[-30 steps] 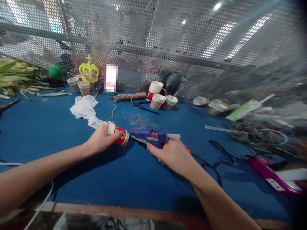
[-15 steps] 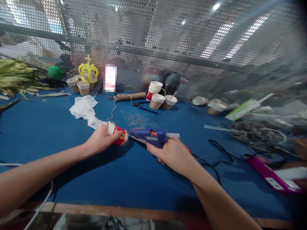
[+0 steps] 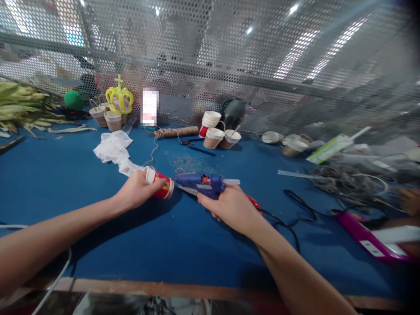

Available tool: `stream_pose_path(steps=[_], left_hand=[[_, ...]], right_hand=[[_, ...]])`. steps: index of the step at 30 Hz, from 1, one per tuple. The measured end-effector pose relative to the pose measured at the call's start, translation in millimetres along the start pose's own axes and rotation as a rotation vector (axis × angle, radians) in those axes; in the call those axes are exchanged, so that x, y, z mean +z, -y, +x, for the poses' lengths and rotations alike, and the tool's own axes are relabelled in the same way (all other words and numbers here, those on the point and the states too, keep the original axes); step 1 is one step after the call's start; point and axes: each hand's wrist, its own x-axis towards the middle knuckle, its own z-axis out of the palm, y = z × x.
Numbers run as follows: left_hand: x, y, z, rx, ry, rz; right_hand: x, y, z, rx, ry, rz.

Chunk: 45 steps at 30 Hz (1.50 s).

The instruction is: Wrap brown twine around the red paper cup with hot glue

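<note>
My left hand [image 3: 136, 190] is closed around a red and white paper cup [image 3: 166, 189] lying tilted on its side, its base toward the right. In my right hand [image 3: 229, 203] is a blue hot glue gun [image 3: 200, 183], with a clear glue stick [image 3: 231, 181] jutting from its back. The gun's nozzle is at the cup's base edge; whether it touches, I cannot tell. White lace fabric [image 3: 113, 148] lies just beyond my left hand. A string runs from a roll of twine [image 3: 175, 131] toward the cup.
Pliers [image 3: 200, 148] and small twine-handled cups [image 3: 214, 138] stand behind. A yellow crown [image 3: 119, 98] rests on similar cups at the back left, near corn husks [image 3: 26, 105]. To the right are a purple power strip [image 3: 367, 238], a black cord [image 3: 298, 199] and another person's hand [image 3: 409, 202].
My right hand and the glue gun have shifted slightly left, with the nozzle staying by the cup's base. My left hand still holds the cup. The view has moved a little.
</note>
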Motion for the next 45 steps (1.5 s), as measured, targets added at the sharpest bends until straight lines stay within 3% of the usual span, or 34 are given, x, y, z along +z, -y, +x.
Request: stream_pose_path(steps=[18, 36, 45], left_hand=[[1.4, -2.0, 0.7, 0.006, 0.030, -0.037], [1.0, -1.0, 1.3, -0.018, 0.054, -0.143], [1.7, -3.7, 0.3, -0.014, 0.034, -0.074]], right_hand=[[-0.2, -4.2, -7.8, -0.024, -0.035, -0.079], [-3.2, -4.1, -14.4, -0.073, 0.078, -0.010], [-2.1, -7.1, -9.2, -0.075, -0.047, -0.073]])
